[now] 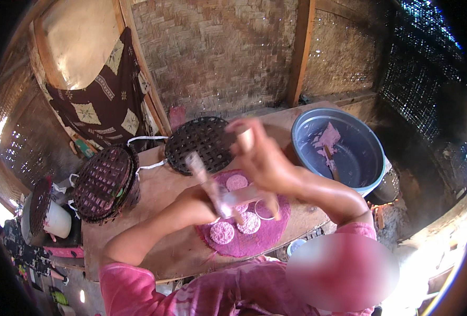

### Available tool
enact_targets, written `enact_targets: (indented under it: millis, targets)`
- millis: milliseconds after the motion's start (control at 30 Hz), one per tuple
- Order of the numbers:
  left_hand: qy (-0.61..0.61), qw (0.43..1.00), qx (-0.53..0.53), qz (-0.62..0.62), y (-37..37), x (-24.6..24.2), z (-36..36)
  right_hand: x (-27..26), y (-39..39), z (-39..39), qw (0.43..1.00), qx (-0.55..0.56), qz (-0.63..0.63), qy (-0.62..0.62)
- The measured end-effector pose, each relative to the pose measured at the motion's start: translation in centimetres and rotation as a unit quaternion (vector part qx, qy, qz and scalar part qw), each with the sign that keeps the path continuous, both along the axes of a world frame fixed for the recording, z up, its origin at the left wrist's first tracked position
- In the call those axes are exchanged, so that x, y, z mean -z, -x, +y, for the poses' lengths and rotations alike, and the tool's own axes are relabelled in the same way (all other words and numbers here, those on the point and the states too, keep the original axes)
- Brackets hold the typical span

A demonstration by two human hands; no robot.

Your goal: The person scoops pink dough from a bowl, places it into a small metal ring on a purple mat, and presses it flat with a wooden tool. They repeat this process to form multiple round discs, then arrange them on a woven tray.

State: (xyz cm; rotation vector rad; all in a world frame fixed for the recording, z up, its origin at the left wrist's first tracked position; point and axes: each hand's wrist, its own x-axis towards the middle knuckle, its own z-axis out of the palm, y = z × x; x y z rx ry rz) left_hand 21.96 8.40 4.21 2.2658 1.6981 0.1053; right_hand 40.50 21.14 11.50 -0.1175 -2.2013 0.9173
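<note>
My right hand (263, 158), blurred, is raised above a pink-stained round mat (265, 233), its fingers around a pale cylindrical piece (244, 138). My left hand (205, 201) is low at the mat's left side, behind a blurred pink-smeared stick-like tool (205, 179); its fingers are mostly hidden. A pale bar (241, 194) lies across between the hands. On the mat are several round pink-and-white stringy cakes, one at the front left (222, 233), one beside it (248, 223) and one at the back (237, 183). A thin ring (267, 209) sits right of them.
A dark openwork woven tray (198, 146) is behind the mat. Stacked woven trays (103, 183) stand on the wooden table (166, 252) at left. A blue basin (378, 158) with pink paste (329, 138) and a stick stands at right, near a small fire (379, 215). Part of another person shows far left.
</note>
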Motion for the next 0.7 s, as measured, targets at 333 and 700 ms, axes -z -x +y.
enact_targets:
  millis: [333,700]
  targets:
    - [-0.36,0.605,-0.096,-0.704,-1.3,3.6,5.3,2.7,-0.7,9.6,0.697,0.134,0.561,0.425]
    - [-0.502,0.6,-0.262,-0.565,9.7,-1.3,-0.5,13.9,-16.0,28.5,0.725,0.371,-0.557,-0.16]
